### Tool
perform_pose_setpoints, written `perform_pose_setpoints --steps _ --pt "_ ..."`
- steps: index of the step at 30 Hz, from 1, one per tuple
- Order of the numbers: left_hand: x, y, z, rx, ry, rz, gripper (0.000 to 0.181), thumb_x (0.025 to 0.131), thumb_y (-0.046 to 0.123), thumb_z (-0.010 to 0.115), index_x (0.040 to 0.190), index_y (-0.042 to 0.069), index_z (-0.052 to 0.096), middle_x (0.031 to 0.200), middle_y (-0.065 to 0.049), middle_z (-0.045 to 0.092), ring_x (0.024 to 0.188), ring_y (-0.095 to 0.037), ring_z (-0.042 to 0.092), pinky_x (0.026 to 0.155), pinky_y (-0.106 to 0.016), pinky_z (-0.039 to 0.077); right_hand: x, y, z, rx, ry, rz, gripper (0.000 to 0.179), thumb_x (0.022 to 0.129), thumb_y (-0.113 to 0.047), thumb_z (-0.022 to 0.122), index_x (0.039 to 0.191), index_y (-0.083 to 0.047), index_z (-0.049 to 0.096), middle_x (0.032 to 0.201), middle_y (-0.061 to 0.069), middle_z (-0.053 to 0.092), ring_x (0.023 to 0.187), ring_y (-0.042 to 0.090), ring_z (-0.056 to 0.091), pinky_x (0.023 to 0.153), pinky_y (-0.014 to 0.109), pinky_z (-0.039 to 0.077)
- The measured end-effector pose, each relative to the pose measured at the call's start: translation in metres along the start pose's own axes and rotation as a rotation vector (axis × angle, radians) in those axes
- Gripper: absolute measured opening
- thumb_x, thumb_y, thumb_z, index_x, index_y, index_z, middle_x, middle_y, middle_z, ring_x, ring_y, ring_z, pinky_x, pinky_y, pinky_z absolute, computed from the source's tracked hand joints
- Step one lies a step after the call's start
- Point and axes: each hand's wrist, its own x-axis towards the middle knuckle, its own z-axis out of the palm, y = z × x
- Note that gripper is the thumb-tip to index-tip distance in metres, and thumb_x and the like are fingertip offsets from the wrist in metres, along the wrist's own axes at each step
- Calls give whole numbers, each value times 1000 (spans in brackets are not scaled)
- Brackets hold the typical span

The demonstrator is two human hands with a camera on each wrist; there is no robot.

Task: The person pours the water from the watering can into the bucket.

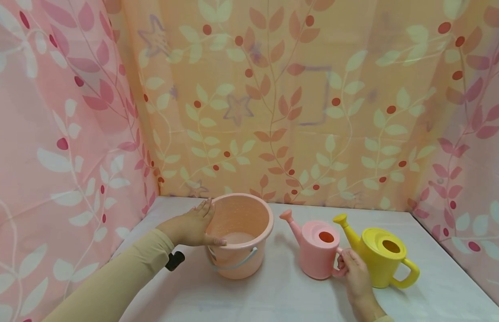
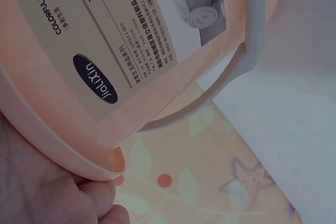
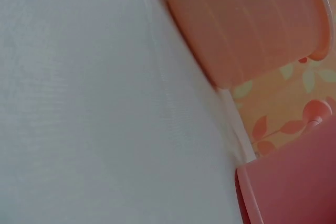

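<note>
A peach plastic bucket (image 1: 243, 259) stands upright on the table. My left hand (image 1: 190, 226) rests on the left side of its rim, fingers straight and the thumb stretched along the front. In the left wrist view, the palm (image 2: 37, 182) lies against the rim, and the bucket wall carries a printed label (image 2: 100, 40). To the bucket's right stands a pink watering can (image 1: 315, 255), its spout pointing left. My right hand (image 1: 356, 270) grips its handle with curled fingers. Only the can's lower body (image 3: 299, 182) shows in the right wrist view, with that hand out of sight.
A yellow watering can (image 1: 380, 264) stands close to the right of my right hand, its handle facing right. White covering lies over the table (image 1: 289, 295). Flowered curtains (image 1: 273, 103) enclose the back and both sides. The bucket's grey handle (image 1: 237, 264) hangs down in front.
</note>
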Motion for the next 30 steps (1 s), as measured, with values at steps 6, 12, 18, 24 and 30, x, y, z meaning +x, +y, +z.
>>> perform_pose_setpoints --steps 6,12,18,24,30 --pt "0 0 0 -7 -5 -4 118 71 81 41 143 -8 12 149 -25 3 138 -34 5 109 -48 14 1 2 -2 -26 -39 -5 43 96 -33 45 83 6 54 79 7 48 73 20 49 75 33 52" --pt "0 -1 0 -3 -9 -3 117 71 81 40 143 -8 11 149 -25 1 138 -34 4 109 -49 13 6 2 -12 -196 -115 -44 55 97 -35 43 70 13 49 84 14 53 84 21 50 76 26 41" --pt "0 -1 -1 -4 -4 -5 117 71 81 41 143 -8 12 149 -25 2 138 -34 4 109 -49 13 6 -8 -17 -376 -141 32 60 91 -52 46 86 8 56 94 9 58 94 19 48 83 34 38" --pt "0 1 -2 -8 -16 -11 117 71 80 41 143 -7 11 150 -24 1 138 -33 4 110 -49 13 0 -20 -22 -479 -132 -1 53 93 -47 44 119 -2 54 115 14 60 110 26 48 93 46 39" --pt "0 1 -2 3 -13 -4 117 71 80 40 143 -8 11 149 -25 2 138 -34 5 109 -49 14 -3 -30 -27 -512 -123 -105 47 96 -39 43 124 -3 53 121 12 57 100 2 49 85 23 44"
